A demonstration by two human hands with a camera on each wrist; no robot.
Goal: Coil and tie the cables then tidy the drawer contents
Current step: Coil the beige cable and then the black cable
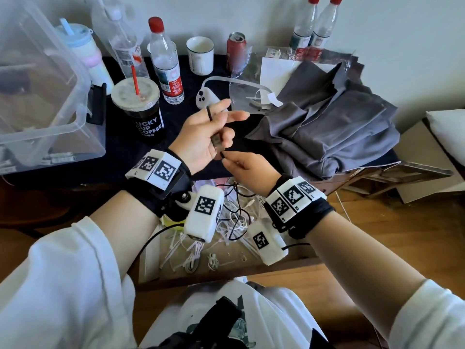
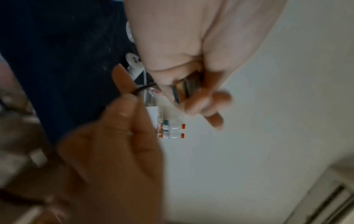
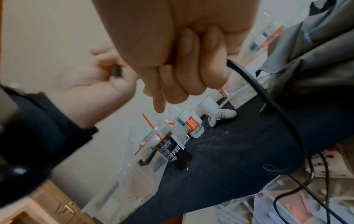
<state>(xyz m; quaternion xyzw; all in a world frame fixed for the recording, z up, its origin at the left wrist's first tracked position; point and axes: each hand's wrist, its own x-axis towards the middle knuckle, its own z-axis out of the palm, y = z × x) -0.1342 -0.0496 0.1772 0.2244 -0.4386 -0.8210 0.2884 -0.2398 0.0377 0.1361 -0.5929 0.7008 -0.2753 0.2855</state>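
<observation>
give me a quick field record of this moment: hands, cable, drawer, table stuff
left hand: raised over the table, holds a small dark plug end, black band round one finger
right hand: pinches the black cable near the left hand
cable: hangs down from the right hand into the drawer
drawer: open, tangle of white and black cables inside
table: coffee cup, water bottles, grey cloth, clear bin

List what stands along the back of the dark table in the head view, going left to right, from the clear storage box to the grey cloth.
Clear storage box → coffee cup with red straw → red-capped water bottle → white mug → red can → grey cloth.
</observation>
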